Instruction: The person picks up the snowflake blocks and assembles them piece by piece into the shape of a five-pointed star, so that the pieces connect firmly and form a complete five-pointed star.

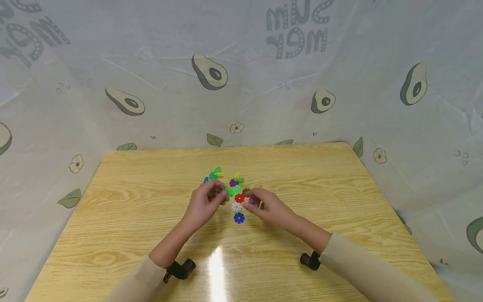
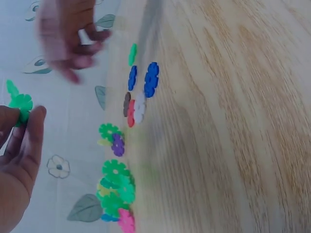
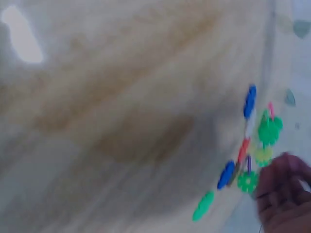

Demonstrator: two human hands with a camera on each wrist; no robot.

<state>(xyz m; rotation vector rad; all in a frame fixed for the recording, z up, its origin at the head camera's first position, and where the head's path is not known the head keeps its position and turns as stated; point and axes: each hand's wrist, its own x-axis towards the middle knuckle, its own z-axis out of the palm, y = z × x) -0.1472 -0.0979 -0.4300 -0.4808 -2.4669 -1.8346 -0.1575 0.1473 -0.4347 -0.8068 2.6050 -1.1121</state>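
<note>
My left hand (image 1: 205, 202) pinches joined bright green notched plastic discs (image 1: 233, 191) between thumb and fingers, held above the table. My right hand (image 1: 269, 206) hovers over loose discs with its fingers loosely bent; nothing shows between them in the left wrist view. Below and between the hands lie a red disc (image 1: 239, 198), a white disc (image 1: 236, 206), a dark blue disc (image 1: 239, 217) and a brown disc (image 1: 246, 192). A second blue disc (image 2: 132, 77) and a loose green disc (image 2: 132, 54) lie by them, mostly hidden by the right hand in the head view.
Beyond the hands sits a small joined group with a purple disc (image 1: 233, 183). Left of it is a larger cluster of green, blue and yellow discs (image 1: 213, 175), with a pink disc (image 2: 126, 221). A patterned cloth (image 1: 241, 105) hangs behind the wooden table (image 1: 320, 176).
</note>
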